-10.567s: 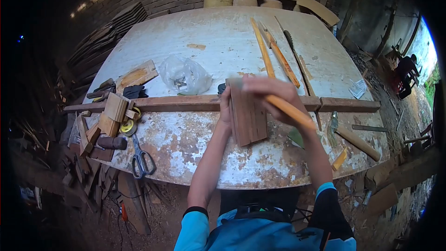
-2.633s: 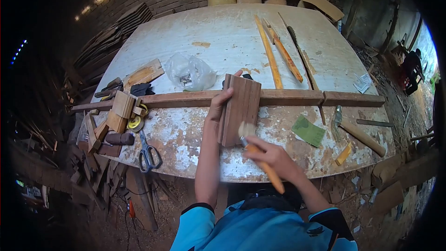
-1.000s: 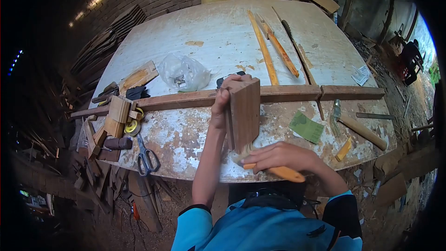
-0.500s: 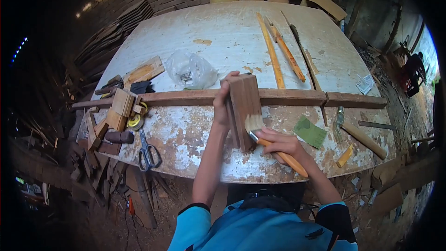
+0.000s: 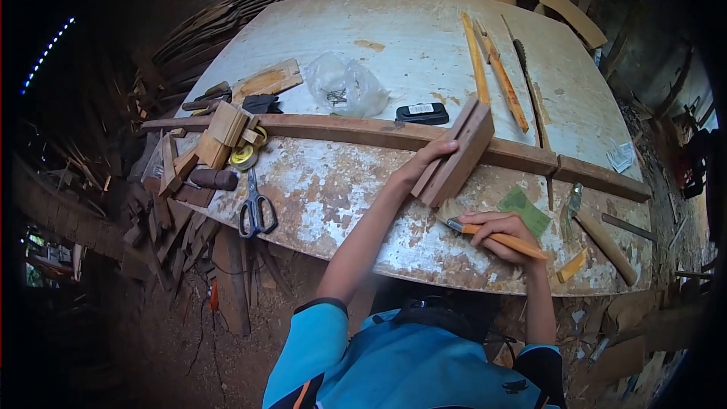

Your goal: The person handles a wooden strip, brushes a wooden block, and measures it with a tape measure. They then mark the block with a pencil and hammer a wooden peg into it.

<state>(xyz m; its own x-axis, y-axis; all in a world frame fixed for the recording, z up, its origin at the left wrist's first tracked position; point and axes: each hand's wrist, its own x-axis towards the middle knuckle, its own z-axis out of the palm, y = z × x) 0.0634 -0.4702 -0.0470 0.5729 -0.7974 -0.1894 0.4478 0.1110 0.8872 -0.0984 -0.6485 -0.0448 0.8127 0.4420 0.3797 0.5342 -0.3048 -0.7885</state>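
Observation:
My left hand (image 5: pixel 430 160) grips a brown wooden block (image 5: pixel 463 153) with a groove along its side, held tilted above the table's near half. My right hand (image 5: pixel 503 233) is closed round the orange handle of a paintbrush (image 5: pixel 522 245). The brush's pale bristles are at the lower end of the block, partly hidden behind it. Behind the block runs a long brown wooden beam (image 5: pixel 341 129) across the table. A green sheet (image 5: pixel 524 210) lies just beyond my right hand.
On the worn table (image 5: pixel 303 174) are scissors (image 5: pixel 258 212), yellow tape (image 5: pixel 244 157), a plastic bag (image 5: pixel 344 87), a black case (image 5: pixel 422 113), a hammer (image 5: pixel 606 245), an orange wood piece (image 5: pixel 572 266) and a saw (image 5: pixel 526 76). Wood scraps (image 5: pixel 182 235) lie left.
The block has tilted over to the right, and the brush has moved from its face to its lower end. The view has shifted, and the black case now shows behind the beam.

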